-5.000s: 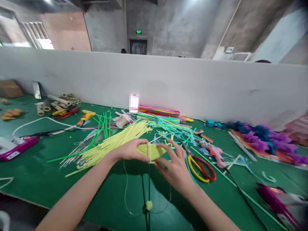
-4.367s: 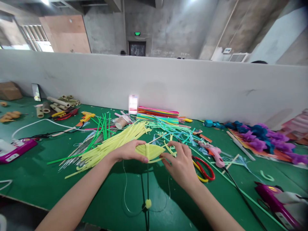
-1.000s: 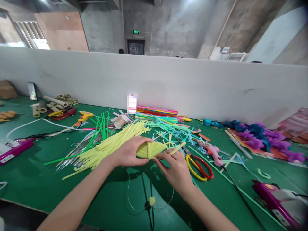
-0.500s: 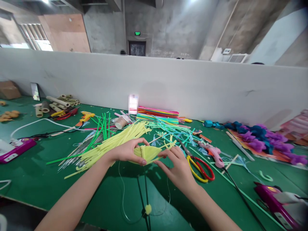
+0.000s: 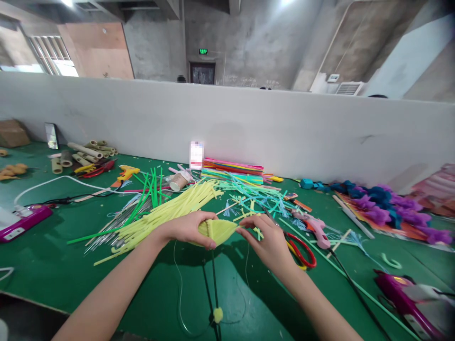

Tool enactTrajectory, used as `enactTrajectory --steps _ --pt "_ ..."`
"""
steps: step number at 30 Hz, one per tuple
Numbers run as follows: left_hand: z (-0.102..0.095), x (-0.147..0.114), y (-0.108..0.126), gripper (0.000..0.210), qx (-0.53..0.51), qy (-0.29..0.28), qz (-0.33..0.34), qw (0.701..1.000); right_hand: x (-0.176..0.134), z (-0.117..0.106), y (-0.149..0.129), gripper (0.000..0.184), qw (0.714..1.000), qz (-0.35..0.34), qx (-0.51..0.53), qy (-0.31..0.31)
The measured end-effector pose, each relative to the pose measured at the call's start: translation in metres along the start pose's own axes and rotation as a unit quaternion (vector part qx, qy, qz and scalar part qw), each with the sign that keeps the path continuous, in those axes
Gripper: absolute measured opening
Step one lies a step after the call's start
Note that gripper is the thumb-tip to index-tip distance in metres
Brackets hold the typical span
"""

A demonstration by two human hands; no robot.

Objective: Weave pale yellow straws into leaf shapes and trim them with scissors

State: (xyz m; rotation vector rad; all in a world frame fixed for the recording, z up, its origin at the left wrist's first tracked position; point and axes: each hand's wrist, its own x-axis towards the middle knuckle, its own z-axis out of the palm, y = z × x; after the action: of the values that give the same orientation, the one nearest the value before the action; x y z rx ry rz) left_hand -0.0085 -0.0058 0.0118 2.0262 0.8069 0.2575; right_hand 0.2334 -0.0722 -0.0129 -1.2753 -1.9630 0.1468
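My left hand [image 5: 192,229] wraps its thumb and fingers around a yellow leaf-shaped piece [image 5: 223,231] that looks made of fuzzy pipe cleaners. A raised seam crosses the piece near my left thumb. At its pointed right end, my right hand [image 5: 266,239] pinches the tip between thumb and fingers. Below the hands, a dark thin stick with a small yellow fuzzy ball [image 5: 218,314] points toward me, a fine thread looping around it. The red and yellow scissors [image 5: 306,251] lie beside my right hand, partly covered by it.
Yellow pipe cleaners [image 5: 167,213] lie in a pile behind my left hand. Further back are a pink glue gun [image 5: 320,232], a yellow glue gun [image 5: 128,173], bamboo tubes [image 5: 85,150] and a propped phone [image 5: 196,155]. Purple power strips [image 5: 28,220] flank the green table; a white partition [image 5: 227,118] borders it.
My right hand has shifted slightly right and its fingers have closed on the leaf tip. The loose strands there now come together in a point. My left hand keeps its hold.
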Motion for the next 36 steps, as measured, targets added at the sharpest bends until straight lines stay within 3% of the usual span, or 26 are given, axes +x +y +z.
enactTrajectory --steps 7,11,15,18,20,27,33,36 --pt "-0.001 0.000 -0.002 0.061 0.010 0.002 -0.008 1.000 0.004 -0.007 0.001 0.009 0.999 0.011 0.043 -0.031" --pt "-0.002 0.001 -0.003 0.055 -0.022 -0.009 -0.001 1.000 0.001 -0.009 -0.001 0.013 0.998 -0.006 -0.055 -0.033" --pt "-0.002 0.003 -0.008 0.050 -0.050 -0.013 0.007 0.999 -0.005 -0.008 -0.012 0.021 0.975 -0.096 -0.199 -0.018" --pt "-0.002 0.003 -0.009 0.050 -0.052 -0.004 0.011 0.999 -0.008 -0.003 -0.024 0.016 0.964 -0.178 -0.190 -0.059" --pt "-0.002 0.003 -0.009 0.049 -0.048 0.000 0.012 0.999 -0.010 0.003 -0.030 0.016 0.962 -0.195 -0.171 -0.082" --pt "0.001 0.004 -0.012 0.054 -0.112 -0.024 0.001 0.993 -0.013 0.024 -0.036 0.013 0.973 -0.161 -0.159 -0.053" --pt "0.003 0.004 -0.012 0.055 -0.176 -0.058 -0.007 0.983 -0.012 0.021 -0.038 0.013 0.980 -0.143 -0.131 -0.042" --pt "0.003 0.003 -0.010 0.058 -0.171 -0.048 -0.016 0.984 -0.009 0.017 -0.038 0.014 0.981 -0.134 -0.137 -0.018"
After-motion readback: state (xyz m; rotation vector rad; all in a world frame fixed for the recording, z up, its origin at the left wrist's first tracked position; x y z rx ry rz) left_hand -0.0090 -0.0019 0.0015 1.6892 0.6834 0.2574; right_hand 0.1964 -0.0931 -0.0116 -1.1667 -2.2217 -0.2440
